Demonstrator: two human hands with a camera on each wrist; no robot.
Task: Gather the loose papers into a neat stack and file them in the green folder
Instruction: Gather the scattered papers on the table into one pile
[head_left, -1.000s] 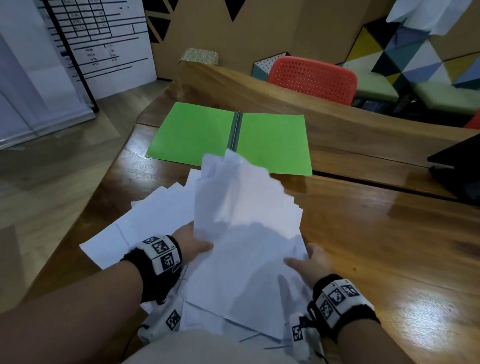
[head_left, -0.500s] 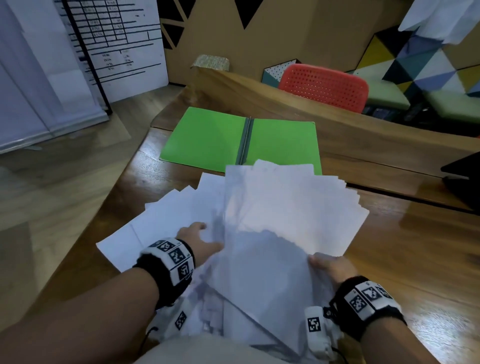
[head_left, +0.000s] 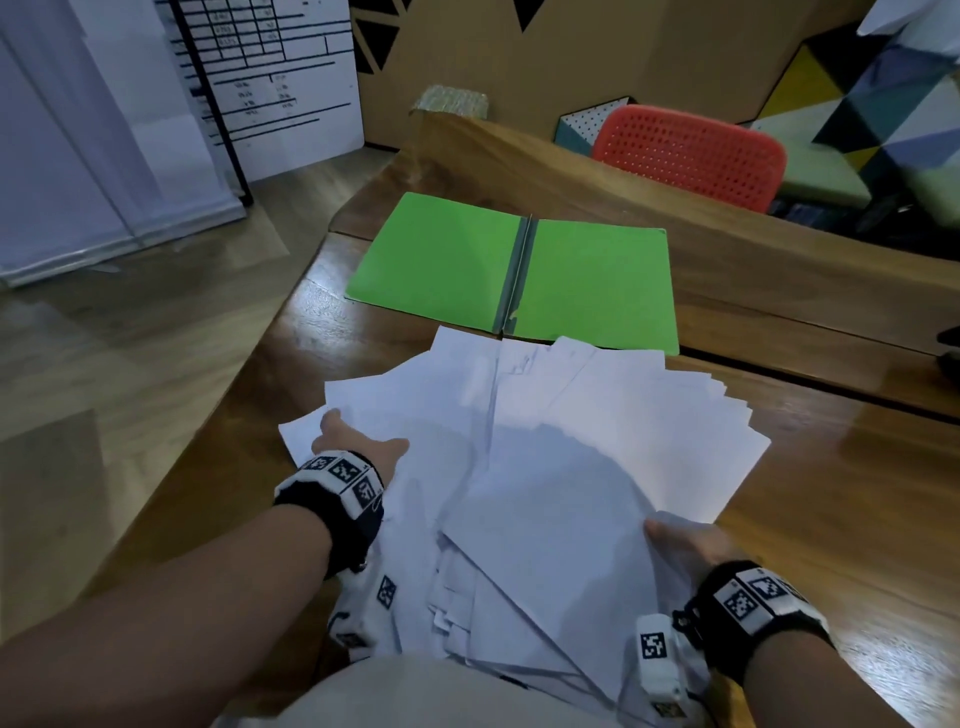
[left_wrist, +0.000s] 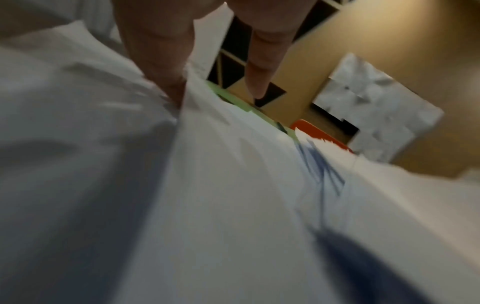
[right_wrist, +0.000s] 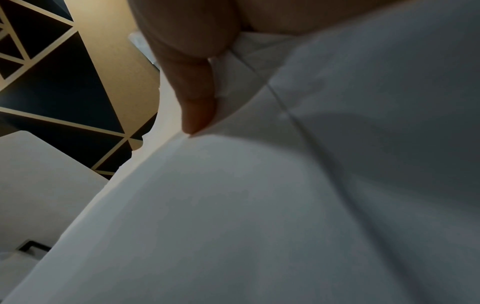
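Right hand grip pinches near edge of fanned loose white paper sheets; left hand slid under sheets' left side, grip unclear. Open green card folder beyond on wooden tabletop. Risk: uneven fan slips, sheets spill off near edge.

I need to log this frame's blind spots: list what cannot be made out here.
- Left hand fingers: head view, tucked under the papers; the left wrist view is motion-blurred.
- Right hand fingers: head view, covered by the sheets it grips.
- Writing on the sheets: too faint or blurred in every view.
- Near edge of the pile: head view, cut off by the frame bottom.
- Green folder front edge: overlapped by papers.
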